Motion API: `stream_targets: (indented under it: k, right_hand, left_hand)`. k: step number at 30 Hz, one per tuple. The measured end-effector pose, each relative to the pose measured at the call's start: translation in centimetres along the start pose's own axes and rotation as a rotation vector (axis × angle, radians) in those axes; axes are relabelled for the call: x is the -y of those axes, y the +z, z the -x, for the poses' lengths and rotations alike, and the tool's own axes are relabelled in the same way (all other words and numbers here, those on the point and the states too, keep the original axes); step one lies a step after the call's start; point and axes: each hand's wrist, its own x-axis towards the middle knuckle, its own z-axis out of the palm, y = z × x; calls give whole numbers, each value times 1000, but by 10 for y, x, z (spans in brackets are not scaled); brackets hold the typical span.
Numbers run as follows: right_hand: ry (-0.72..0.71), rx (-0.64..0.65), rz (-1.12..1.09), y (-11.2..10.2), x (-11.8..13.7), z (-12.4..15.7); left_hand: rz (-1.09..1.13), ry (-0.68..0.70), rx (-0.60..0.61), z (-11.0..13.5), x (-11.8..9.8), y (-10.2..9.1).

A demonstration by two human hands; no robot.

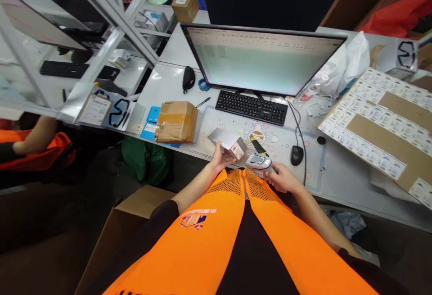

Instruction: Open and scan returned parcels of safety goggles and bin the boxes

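My left hand (221, 159) grips a small grey box (227, 140) by its near side, tilted above the desk mat (209, 126). A white label with print shows on the box's right end. In my right hand (279, 178) is a barcode scanner (259, 161), its grey and white head turned left toward the labelled end of the box. The fingers wrap round the scanner's handle, which is partly hidden. Just behind the scanner lies a black and yellow box cutter (259, 146) on the mat. Box and scanner are apart.
Behind the mat stand a keyboard (251, 107) and a lit monitor (263, 61). A taped carton (177, 122) sits at the left on blue packets (148, 130). A mouse (297, 155) and a cardboard sheet of labels (381, 124) are at the right. Another person's arm (37, 137) shows far left.
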Motion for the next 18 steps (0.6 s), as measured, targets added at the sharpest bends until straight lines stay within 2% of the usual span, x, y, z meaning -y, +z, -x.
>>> stream_targets:
  k: [3, 6, 8, 11, 12, 14, 16, 18]
  right_hand:
    - [21, -87, 101, -2, -9, -7]
    - [40, -248, 207, -15, -25, -30]
    - [67, -359, 286, -25, -36, -53]
    - [122, -498, 428, -37, -48, -88]
    - [145, -532, 471, -39, -52, -97]
    - [185, -605, 542, -42, -59, -114]
    - [217, -672, 590, -40, -65, -126]
    - [241, -721, 615, -34, -70, -137]
  left_hand:
    - [-38, -16, 15, 8, -1, -5]
    - [-150, -7, 68, 25, -3, -27]
    - [-199, 90, 138, 49, -6, -51]
    - [-238, 358, 219, 106, -27, -94]
    - [-272, 446, 224, 129, -41, -110]
    - [-340, 590, 157, 170, -83, -144]
    - [-421, 772, -38, 196, -137, -181]
    - [-655, 958, -322, 200, -193, -218]
